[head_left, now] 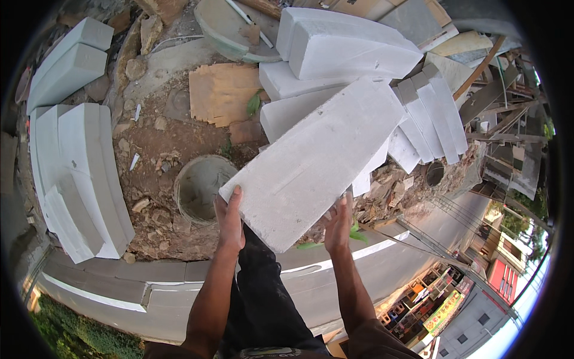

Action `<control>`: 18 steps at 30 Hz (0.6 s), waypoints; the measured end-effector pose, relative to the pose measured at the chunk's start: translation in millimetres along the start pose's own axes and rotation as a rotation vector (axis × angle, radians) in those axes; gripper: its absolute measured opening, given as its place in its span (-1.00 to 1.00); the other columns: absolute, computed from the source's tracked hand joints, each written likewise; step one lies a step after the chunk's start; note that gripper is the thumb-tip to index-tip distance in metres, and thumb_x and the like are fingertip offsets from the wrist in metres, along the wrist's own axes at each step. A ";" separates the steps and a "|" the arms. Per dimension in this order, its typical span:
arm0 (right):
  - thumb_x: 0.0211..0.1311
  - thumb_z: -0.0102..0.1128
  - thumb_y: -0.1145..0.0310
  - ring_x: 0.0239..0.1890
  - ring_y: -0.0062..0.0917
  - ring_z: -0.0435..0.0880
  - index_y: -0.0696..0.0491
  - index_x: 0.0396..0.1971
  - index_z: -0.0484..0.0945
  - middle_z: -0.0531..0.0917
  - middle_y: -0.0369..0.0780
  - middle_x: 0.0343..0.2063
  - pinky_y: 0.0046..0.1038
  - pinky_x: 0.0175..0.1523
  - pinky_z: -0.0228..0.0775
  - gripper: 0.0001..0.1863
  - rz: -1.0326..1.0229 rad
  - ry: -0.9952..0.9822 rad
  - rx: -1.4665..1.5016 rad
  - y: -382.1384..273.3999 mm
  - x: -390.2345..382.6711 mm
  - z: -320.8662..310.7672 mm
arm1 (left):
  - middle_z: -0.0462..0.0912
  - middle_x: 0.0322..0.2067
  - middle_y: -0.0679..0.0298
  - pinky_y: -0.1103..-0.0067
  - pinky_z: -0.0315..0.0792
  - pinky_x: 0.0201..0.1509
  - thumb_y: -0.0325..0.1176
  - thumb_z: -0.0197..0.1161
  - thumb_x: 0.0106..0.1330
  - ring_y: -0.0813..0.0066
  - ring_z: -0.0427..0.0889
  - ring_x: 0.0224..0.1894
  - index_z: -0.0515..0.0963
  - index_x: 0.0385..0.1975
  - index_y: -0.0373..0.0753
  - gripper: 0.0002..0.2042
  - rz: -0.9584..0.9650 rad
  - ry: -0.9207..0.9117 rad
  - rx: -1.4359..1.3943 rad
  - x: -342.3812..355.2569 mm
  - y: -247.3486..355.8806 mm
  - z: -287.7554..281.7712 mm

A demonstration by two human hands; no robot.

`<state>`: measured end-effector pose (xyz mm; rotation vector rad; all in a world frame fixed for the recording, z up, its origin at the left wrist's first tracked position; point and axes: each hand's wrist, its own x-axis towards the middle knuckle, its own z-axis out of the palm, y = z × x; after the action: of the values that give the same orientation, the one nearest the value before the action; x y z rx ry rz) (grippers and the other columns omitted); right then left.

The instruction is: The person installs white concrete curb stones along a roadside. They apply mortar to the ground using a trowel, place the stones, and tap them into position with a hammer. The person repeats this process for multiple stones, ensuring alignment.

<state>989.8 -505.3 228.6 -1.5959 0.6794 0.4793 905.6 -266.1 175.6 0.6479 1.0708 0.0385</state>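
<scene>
A long white rectangular block (314, 161) lies diagonally in front of me, its near end off the ground and its far end over a pile of similar blocks (353, 45). My left hand (230, 215) grips the near left corner, thumb on the top face. My right hand (339, 215) is on the block's right edge, its fingers curled against it. Beside my left hand, below the block, sits a round bucket (200, 188) with grey mortar inside. My legs in dark trousers (257, 299) show between my forearms.
Stacked blocks (84, 179) stand left, more white slabs (424, 113) right. Cardboard (218, 93), a basin (218, 27), rubble (149, 233) and a dark hole (434, 173) surround me. A ledge edge (167, 269) borders a drop to a road (215, 323). Boards and poles (502, 113) crowd the right.
</scene>
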 end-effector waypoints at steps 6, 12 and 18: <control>0.29 0.28 -0.30 0.56 -0.01 0.13 0.11 0.62 -0.24 0.08 0.03 0.57 0.10 0.54 0.09 0.23 -0.405 0.223 -0.437 -130.5 253.7 -76.4 | 0.44 0.22 0.07 0.38 0.33 0.38 0.01 0.41 0.39 0.35 0.46 0.26 0.20 0.39 -0.38 -0.22 0.046 0.066 0.001 -11.2 -2.6 -2.6; 0.34 0.20 -0.13 0.43 -0.26 0.40 -0.09 0.40 0.42 0.46 -0.20 0.39 -0.01 0.46 0.15 -0.29 -0.301 0.076 -0.546 -202.1 420.1 -166.1 | 0.28 0.36 -0.11 0.33 0.24 0.48 0.06 0.39 0.40 0.18 0.34 0.39 -0.17 0.57 -0.47 0.06 0.265 0.116 0.189 -11.7 -25.9 9.8; 0.33 0.14 -0.21 0.55 -0.11 0.16 -0.15 0.45 0.36 0.22 -0.13 0.52 0.29 0.43 0.07 -0.24 -0.265 0.028 -0.561 -229.8 425.2 -170.3 | 0.19 0.42 -0.23 0.29 0.13 0.55 0.11 0.48 0.29 0.06 0.29 0.45 -0.19 0.55 -0.53 0.17 0.344 0.145 0.034 -18.6 -20.7 24.0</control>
<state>1444.3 -725.8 142.9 -2.1881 0.3547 0.4743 910.4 -300.6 187.5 0.8644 1.0899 0.3700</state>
